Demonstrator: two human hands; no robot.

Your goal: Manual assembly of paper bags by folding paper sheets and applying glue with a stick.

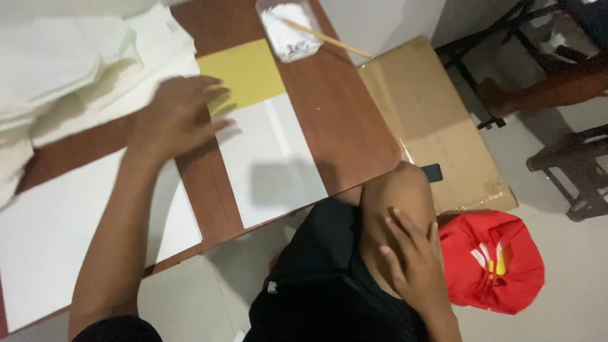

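Left hand (180, 117) lies flat, open, holding nothing, fingertips on the white sheet (269, 161) edge just right of it; press evenly; right hand (411, 256) rests open on knee.

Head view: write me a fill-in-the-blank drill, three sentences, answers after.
1. The left hand lies flat on the ____ table.
2. The right hand rests on the person's ____.
3. Above the white sheet lies a ____ sheet of paper.

Missing words: wooden; knee; yellow
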